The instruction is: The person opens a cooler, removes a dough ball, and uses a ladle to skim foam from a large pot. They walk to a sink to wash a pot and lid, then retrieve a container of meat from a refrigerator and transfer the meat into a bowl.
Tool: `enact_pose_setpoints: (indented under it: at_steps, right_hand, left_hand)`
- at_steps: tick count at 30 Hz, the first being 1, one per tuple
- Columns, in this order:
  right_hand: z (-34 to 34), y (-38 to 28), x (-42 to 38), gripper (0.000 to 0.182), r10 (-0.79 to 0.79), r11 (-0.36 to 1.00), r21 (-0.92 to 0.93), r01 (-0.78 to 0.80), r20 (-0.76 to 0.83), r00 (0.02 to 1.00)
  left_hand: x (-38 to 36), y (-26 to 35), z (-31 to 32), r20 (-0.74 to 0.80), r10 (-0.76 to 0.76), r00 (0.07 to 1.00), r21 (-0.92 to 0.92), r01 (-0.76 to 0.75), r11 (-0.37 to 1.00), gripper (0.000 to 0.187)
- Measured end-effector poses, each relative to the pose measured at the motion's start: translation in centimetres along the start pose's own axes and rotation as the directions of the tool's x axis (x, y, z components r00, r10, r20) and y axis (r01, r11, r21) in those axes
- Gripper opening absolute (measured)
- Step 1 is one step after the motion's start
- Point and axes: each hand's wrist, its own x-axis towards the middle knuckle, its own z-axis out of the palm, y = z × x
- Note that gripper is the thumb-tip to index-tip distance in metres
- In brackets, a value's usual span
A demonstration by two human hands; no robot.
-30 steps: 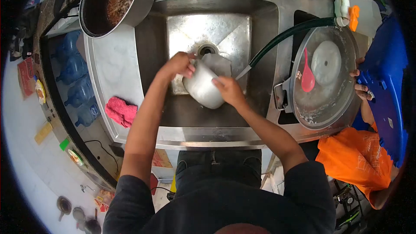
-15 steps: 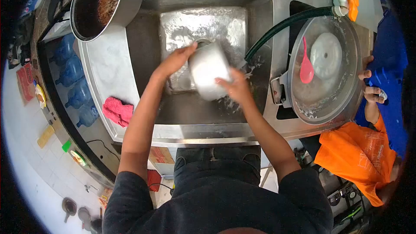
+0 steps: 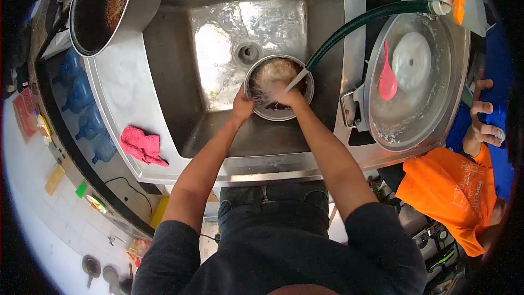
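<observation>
A round metal pot [image 3: 310, 90] stands upright in the sink [image 3: 180, 76], its opening facing up. Water from the dark green hose [image 3: 360, 26] runs into it in a pale stream. My left hand [image 3: 243, 106] grips the pot at its left rim. Over the near right rim reaches my right hand [image 3: 289, 97], its fingers inside the pot, blurred by motion and splashing water. Whether those fingers hold anything cannot be made out.
A large pot [image 3: 144, 8] with brown residue stands upper left, above a red cloth [image 3: 143, 145]. On the right, a wide pan [image 3: 404, 123] holds a pink spoon [image 3: 387, 84] and a round white lid [image 3: 411, 63]. Another person in an orange shirt [image 3: 450, 194] is beside it.
The pot has turned from tilted, with its outside showing, to upright under the hose. My left hand moved down to its left rim; my right hand went from its outside to inside.
</observation>
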Motion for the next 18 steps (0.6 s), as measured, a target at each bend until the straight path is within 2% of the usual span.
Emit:
enact_pose_setpoints:
  at_steps: [1, 2, 3, 6, 7, 8, 9, 10, 11, 12, 13, 14, 15, 16, 18]
  right_hand:
    - [-1.0, 1.3, 2.1, 0.033, 0.147, 0.986, 0.076, -0.146, 0.000, 0.989]
    - [-0.6, 0.8, 3.2, 0.034, 0.268, 0.957, 0.177, -0.229, -0.242, 0.932]
    - [-0.1, -0.4, 4.3, 0.035, 0.391, 0.914, 0.291, -0.281, -0.454, 0.801]
    - [-0.4, -3.7, 5.3, 0.032, 0.232, 0.880, 0.475, -0.022, -0.388, 0.892]
    - [-0.7, -4.2, 4.9, 0.032, 0.058, 0.956, 0.293, -0.012, -0.151, 0.987]
    - [-0.9, -4.6, 4.1, 0.033, -0.070, 0.992, 0.115, 0.055, 0.129, 0.989]
    - [-1.7, -4.3, 3.3, 0.038, -0.047, 0.999, 0.001, 0.050, 0.334, 0.941]
    - [-1.9, -2.4, 3.8, 0.039, 0.063, 0.994, 0.081, -0.073, 0.123, 0.990]
    - [-1.4, -0.7, 3.9, 0.040, 0.200, 0.964, 0.190, -0.183, -0.074, 0.977]
    - [-1.5, -2.3, 3.4, 0.029, 0.360, 0.923, 0.275, -0.267, -0.380, 0.852]
    - [-1.5, -3.9, 3.0, 0.022, 0.471, 0.879, 0.393, -0.269, -0.634, 0.613]
    - [-1.6, -4.0, 2.5, 0.020, 0.250, 0.936, 0.348, -0.061, -0.533, 0.808]
    - [-1.3, -4.0, 2.3, 0.019, -0.016, 0.928, 0.335, 0.162, -0.399, 0.917]
    - [-1.0, -4.0, 2.2, 0.018, -0.293, 0.857, 0.359, 0.368, -0.248, 0.923]
    - [-1.7, -3.8, 3.0, 0.017, -0.003, 0.925, 0.339, 0.170, -0.443, 0.896]
  left_hand:
    - [0.0, -0.3, 0.2, 0.000, 0.027, 1.000, -0.008, -0.027, 1.000, 0.069]
    - [-0.2, -0.5, 0.3, 0.003, 0.052, 0.999, -0.013, -0.052, 0.999, 0.069]
    - [-1.1, 2.8, 0.3, 0.039, -0.200, 0.979, -0.027, 0.201, 0.979, 0.070]
    - [-1.2, 1.9, 0.5, 0.048, -0.147, 0.988, 0.024, 0.146, 0.989, 0.071]
    - [-0.9, 0.0, 0.2, 0.058, -0.117, 0.991, 0.035, 0.115, 0.993, 0.070]
    - [-0.7, -2.9, -0.4, 0.070, -0.090, 0.993, 0.047, 0.087, 0.995, 0.068]
    - [-0.2, -4.3, -0.7, 0.084, -0.057, 0.995, 0.059, 0.052, 0.997, 0.067]
    - [-0.1, -1.9, -0.4, 0.091, -0.137, 0.986, -0.025, 0.140, 0.990, 0.066]
    - [-1.0, 0.3, -0.2, 0.106, -0.229, 0.968, -0.105, 0.240, 0.965, 0.065]
    - [-1.7, 1.9, 0.1, 0.130, -0.314, 0.941, -0.182, 0.334, 0.925, 0.063]
    - [-1.6, 2.0, 0.3, 0.115, -0.299, 0.947, -0.159, 0.314, 0.936, 0.062]
    - [-1.7, 2.1, 0.6, 0.099, -0.284, 0.954, -0.138, 0.295, 0.945, 0.061]
    - [-1.7, 2.1, 0.6, 0.077, -0.269, 0.960, -0.115, 0.277, 0.954, 0.061]
    - [-1.7, 2.0, 0.4, 0.095, -0.281, 0.955, -0.108, 0.290, 0.951, 0.059]
    - [-1.4, 2.1, 0.1, 0.131, -0.301, 0.945, -0.096, 0.314, 0.945, 0.056]
